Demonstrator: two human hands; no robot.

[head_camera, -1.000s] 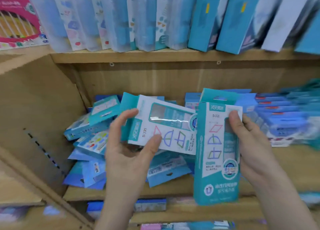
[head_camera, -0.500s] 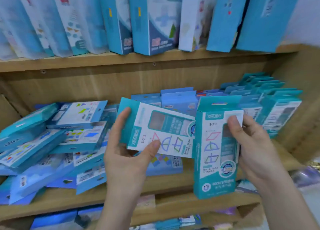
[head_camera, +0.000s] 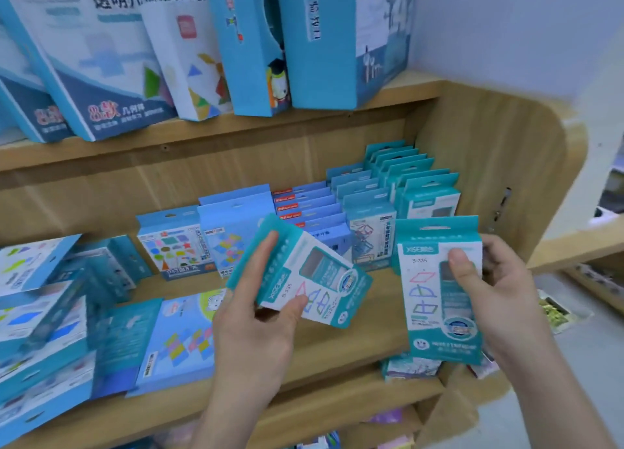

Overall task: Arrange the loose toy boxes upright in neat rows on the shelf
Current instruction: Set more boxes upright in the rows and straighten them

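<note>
My left hand (head_camera: 256, 317) grips a teal-and-white toy box (head_camera: 314, 273) tilted on its side, in front of the middle shelf (head_camera: 351, 344). My right hand (head_camera: 496, 290) holds a second matching teal box (head_camera: 435, 307) upright at the shelf's right end, thumb on its front. Behind them, teal boxes (head_camera: 429, 195) stand upright in rows against the right wall, with blue boxes (head_camera: 304, 209) in rows beside them. Loose blue boxes (head_camera: 50, 313) lie flat and heaped on the left, and one flat blue box (head_camera: 179, 344) rests near the front edge.
The shelf's rounded wooden side wall (head_camera: 499, 178) closes the right end. Large blue boxes (head_camera: 141, 53) stand on the upper shelf (head_camera: 202, 128). A lower shelf (head_camera: 354, 404) holds more packets. Bare shelf board shows between the two held boxes.
My view has swung right, so the shelf's right end and standing rows now show. Both hands kept their boxes; the hands have spread apart and the left box has tilted further.
</note>
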